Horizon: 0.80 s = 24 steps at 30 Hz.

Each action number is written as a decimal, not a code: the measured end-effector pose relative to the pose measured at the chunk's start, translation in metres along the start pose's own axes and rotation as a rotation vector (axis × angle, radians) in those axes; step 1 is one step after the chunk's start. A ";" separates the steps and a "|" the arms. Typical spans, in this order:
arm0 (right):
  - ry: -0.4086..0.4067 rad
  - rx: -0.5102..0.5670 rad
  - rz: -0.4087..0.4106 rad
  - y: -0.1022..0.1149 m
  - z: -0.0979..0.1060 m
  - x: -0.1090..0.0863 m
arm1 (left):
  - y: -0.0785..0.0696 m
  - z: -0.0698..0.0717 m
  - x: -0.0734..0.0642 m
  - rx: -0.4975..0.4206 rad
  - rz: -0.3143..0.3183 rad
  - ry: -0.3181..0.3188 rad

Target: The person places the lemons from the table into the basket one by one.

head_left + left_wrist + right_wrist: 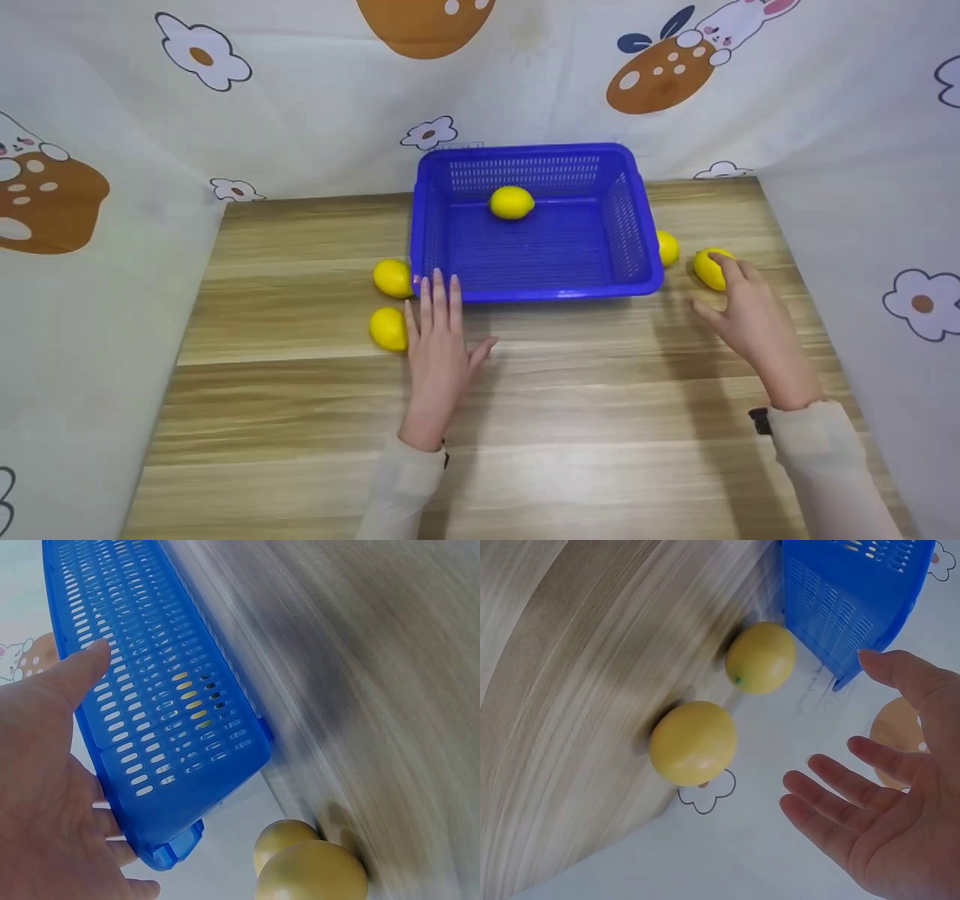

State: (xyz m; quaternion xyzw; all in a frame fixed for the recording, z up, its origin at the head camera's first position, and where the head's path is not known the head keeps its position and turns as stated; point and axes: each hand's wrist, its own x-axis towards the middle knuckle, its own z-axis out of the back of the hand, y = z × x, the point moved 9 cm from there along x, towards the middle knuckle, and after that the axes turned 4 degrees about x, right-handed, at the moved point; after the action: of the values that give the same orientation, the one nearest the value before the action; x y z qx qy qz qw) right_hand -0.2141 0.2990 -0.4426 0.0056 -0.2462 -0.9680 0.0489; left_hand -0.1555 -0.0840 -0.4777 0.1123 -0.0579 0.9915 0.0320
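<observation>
A blue plastic basket [540, 294] with slotted walls stands at the back of the table, and one lemon [511, 203] lies inside it. My left hand [437, 352] reaches over the basket's front left corner, fingers straight and fingertips at the rim. Two lemons, a rear one [391, 278] and a front one [388, 328], lie just left of that hand. My right hand [752, 319] hovers at the outer right lemon [710, 268], fingers spread and lightly bent, with a gap to the lemon in the right wrist view. Another lemon [667, 248] sits against the basket's right side, partly hidden by it.
The wood-grain table [570, 420] is enclosed at the back and sides by a pale cloth [322, 112] printed with flowers, rabbits and brown shapes. The right side cloth [862, 225] runs close beside the right hand.
</observation>
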 end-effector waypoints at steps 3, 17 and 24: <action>-0.011 0.005 0.006 -0.001 0.001 0.000 | 0.000 -0.001 0.000 0.021 0.001 0.009; 0.005 0.026 -0.037 -0.015 -0.003 0.007 | 0.000 0.000 -0.001 -0.006 -0.002 -0.020; 0.004 0.016 -0.034 -0.019 -0.003 0.014 | 0.001 0.000 0.000 -0.005 0.001 -0.028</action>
State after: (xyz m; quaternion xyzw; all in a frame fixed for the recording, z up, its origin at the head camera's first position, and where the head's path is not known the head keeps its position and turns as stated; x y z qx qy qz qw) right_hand -0.2293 0.3131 -0.4547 0.0122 -0.2535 -0.9667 0.0328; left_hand -0.1558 -0.0845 -0.4775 0.1258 -0.0608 0.9897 0.0308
